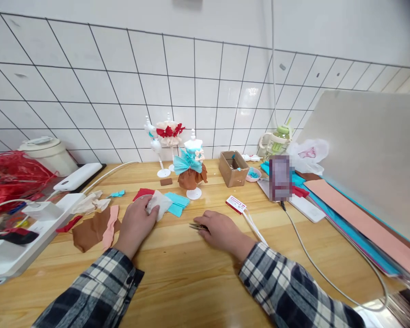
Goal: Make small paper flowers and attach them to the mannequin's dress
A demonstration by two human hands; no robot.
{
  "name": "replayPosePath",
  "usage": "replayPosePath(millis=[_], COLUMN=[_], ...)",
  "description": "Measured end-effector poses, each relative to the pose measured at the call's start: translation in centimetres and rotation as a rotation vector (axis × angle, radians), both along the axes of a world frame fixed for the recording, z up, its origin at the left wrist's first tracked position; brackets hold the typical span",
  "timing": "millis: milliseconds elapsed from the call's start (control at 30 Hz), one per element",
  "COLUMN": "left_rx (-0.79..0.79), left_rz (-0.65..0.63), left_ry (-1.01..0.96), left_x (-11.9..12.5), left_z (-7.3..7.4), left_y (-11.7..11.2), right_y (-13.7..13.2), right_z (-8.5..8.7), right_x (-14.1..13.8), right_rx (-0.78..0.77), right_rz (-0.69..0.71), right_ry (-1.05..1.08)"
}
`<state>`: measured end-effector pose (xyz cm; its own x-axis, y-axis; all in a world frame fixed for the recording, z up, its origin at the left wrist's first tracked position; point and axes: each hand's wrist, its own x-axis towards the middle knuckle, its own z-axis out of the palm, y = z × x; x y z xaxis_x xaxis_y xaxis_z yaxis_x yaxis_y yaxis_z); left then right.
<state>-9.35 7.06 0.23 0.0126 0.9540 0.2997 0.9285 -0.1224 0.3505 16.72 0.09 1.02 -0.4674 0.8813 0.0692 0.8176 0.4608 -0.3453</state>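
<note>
My left hand (138, 222) pinches a small white piece of thin paper or cloth (160, 203) between thumb and fingers. A red piece (144, 193) and a light-blue piece (177, 203) lie on the table just beyond it. My right hand (216, 228) rests low over the wood, closed around small scissors (197, 226) whose points face left; their handles are hidden in my fingers. Behind both hands stands a miniature dress form (192, 166) dressed in light blue and brown, with pale bows at its side. Two more dress forms (170, 136) are further back, one with red bows.
Brown scraps (89, 230) and a pink strip (111, 225) lie at left beside a power strip (37, 232). A cardboard box (233, 168), a small bowl (253, 174) and a propped phone (281, 178) stand at right. A cable (314, 269) curves along the right side.
</note>
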Motion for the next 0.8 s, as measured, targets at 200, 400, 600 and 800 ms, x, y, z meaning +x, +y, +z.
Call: replayPosePath(millis=[200,400,600,800], left_rx=[-0.019,0.474,0.159,-0.019], left_rz=[0.083,-0.194,-0.991,-0.972], left_ry=[0.158,0.035,0.192,0.213], left_x=[-0.2,4.6,18.4,20.1], left_z=[-0.1,2.4,1.9,-0.9], left_y=[-0.3,-3.1,-6.3,-4.1], right_y=[0.4,0.4,0.1,-0.9], right_z=[2.4,3.8,3.8,3.9], right_x=[4.4,10.9,8.3,7.3], right_rx=[0.050,-0.011,0.203,0.200], right_rz=[-0.220,-0.619,-0.556,-0.332], right_ry=[-0.009,0.053,0.347,0.341])
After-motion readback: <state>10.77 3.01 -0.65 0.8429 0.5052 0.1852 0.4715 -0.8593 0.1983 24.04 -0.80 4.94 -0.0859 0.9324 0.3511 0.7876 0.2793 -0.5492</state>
